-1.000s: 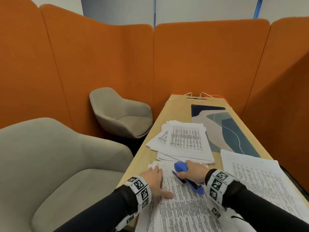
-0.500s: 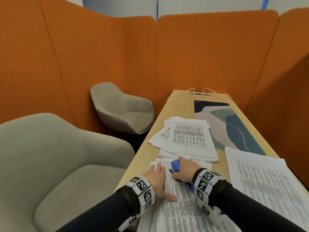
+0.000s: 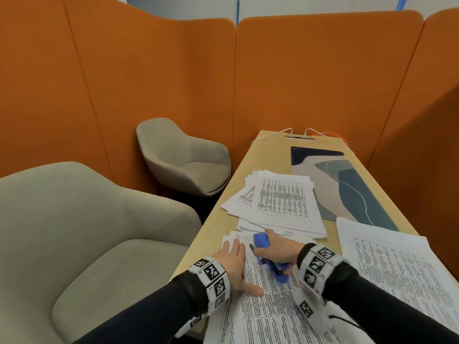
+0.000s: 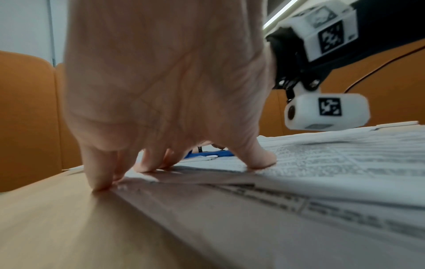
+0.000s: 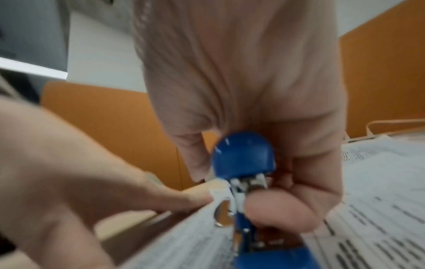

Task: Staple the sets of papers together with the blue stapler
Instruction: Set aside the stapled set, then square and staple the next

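My right hand (image 3: pixel 275 248) grips the blue stapler (image 3: pixel 263 244), fingers over its top and thumb at its side. The stapler (image 5: pixel 243 160) sits at the top left corner of the printed paper set (image 3: pixel 268 301) in front of me, its front end raised over the corner. My left hand (image 3: pixel 233 259) lies flat on that paper set (image 4: pixel 322 163), fingers straight and spread, pressing it to the table just left of the stapler (image 4: pixel 207 154). My left hand (image 5: pixel 69 172) fills the left of the right wrist view.
A loose pile of printed sheets (image 3: pixel 280 202) lies beyond the stapler, another stack (image 3: pixel 397 264) at the right. A patterned desk mat (image 3: pixel 347 184) and cables (image 3: pixel 298 132) are farther back on the wooden table (image 3: pixel 268 155). Two beige armchairs (image 3: pixel 183 160) stand left, orange partitions (image 3: pixel 323 70) around.
The stapler in my right hand has shifted left toward the paper's top corner and its top has come up. The left hand has stayed pressed on the sheets.
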`<state>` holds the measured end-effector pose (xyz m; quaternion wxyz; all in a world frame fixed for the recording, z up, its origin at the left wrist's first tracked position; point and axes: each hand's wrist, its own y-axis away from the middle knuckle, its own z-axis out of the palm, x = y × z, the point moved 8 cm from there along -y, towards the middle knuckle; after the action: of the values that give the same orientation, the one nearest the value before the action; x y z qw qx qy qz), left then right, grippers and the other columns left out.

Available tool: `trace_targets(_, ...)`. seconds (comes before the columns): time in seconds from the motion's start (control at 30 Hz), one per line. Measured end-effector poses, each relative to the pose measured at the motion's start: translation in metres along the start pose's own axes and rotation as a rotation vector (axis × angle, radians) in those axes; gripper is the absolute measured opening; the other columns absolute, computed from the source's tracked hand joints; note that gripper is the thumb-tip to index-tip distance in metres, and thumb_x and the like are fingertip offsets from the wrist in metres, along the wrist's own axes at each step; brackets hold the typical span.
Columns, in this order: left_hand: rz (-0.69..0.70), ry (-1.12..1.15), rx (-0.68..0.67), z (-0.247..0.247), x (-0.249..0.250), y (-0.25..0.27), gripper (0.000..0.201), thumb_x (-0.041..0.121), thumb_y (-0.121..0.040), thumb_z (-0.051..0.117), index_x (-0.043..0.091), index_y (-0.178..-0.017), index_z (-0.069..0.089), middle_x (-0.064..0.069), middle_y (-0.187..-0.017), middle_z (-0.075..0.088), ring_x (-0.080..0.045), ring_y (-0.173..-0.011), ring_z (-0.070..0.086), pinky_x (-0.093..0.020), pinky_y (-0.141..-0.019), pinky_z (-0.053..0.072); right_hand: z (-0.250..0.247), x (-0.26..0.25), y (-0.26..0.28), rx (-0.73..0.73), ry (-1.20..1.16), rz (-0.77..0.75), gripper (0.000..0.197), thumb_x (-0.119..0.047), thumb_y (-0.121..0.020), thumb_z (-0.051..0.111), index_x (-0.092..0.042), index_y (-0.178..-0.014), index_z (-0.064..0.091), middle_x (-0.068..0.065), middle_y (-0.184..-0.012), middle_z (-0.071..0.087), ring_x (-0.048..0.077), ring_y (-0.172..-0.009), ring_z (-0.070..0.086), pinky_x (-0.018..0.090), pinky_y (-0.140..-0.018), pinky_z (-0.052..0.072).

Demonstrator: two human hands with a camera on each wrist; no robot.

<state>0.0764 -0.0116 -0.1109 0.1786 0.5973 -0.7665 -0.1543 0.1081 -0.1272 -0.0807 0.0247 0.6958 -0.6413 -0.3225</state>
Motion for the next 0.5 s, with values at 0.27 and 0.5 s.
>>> trace_targets(0.27,-0.033,-0.035,-0.006,-0.004,0.002,0.004,0.126,0.074,-0.074,0.056,0.006,-0.15,-0.017,-0.011,-0.159,-0.019,-0.035,-0.147,-0.01,-0.046,-0.118,0.011,0.008,-0.015,0.0,0.107,-0.052,-0.057,0.056,-0.021,-0.102,0.028,-0.03,-0.152,0.006,0.026,-0.145,0.027,0.033,-0.094,0.056,0.03,-0.074,0.045)
trace_targets(0.5,-0.072,-0.031,-0.007,-0.007,0.0,0.003,0.123,0.074,-0.075,0.054,0.007,-0.15,-0.017,-0.011,-0.159,-0.019,-0.035,-0.147,-0.01,-0.046,-0.118,0.01,0.0,-0.021,-0.013,0.135,0.027,-0.004,0.051,-0.02,-0.101,0.03,-0.027,-0.149,0.017,0.025,-0.146,0.025,0.04,-0.113,0.055,0.042,-0.093,0.05)
